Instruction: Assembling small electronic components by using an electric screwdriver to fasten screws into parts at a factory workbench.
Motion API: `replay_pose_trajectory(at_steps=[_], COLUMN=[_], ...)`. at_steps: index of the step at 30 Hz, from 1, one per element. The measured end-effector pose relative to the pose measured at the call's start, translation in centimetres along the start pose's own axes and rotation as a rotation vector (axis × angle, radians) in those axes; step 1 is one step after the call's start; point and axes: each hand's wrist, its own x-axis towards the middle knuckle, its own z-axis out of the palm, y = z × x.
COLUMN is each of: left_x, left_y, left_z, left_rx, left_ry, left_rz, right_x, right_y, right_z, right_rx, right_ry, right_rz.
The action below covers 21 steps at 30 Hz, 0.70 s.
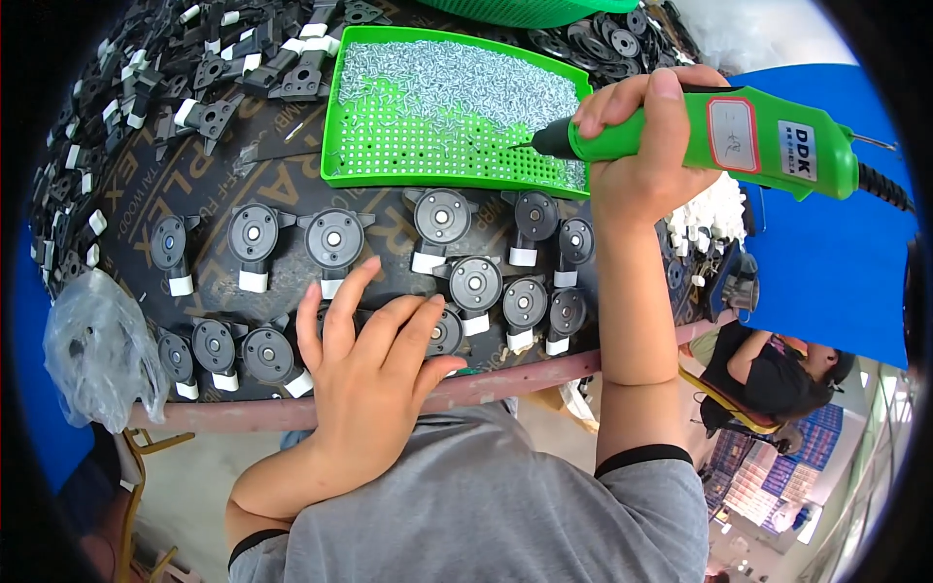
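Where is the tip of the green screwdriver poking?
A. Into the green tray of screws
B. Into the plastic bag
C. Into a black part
A: the screwdriver in the right hand has its tip among the screws in the tray.

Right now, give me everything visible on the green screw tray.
The green tray is a shallow rectangular plastic dish with a raised rim and a floor full of small holes. It lies flat on the dark worktable, past the rows of black round parts. Small silvery screws cover its far half and right side; the near left floor is mostly bare. The tip of the green power screwdriver, held in the right hand, dips into the screws at its right end.
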Motion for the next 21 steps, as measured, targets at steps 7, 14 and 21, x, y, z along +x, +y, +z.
replay_pose_trajectory(at_steps=[7,14,21], left_x=[0.0,0.5,0.2], left_y=[-0.3,-0.1,-0.2], left_z=[-0.4,-0.7,-0.3], left_rx=[-0.057,-0.105,-0.152], left_ry=[-0.021,-0.015,0.043], left_rz=[-0.085,-0.104,-0.095], right_x=[-1.0,-5.4,-6.6], right_y=[-5.5,-12.4,-11.0], right_z=[1.3,3.0,3.8], right_rx=[0.083,0.09,0.115], right_ry=[-0.049,-0.55,-0.639], right_rz=[0.063,0.019,0.083])
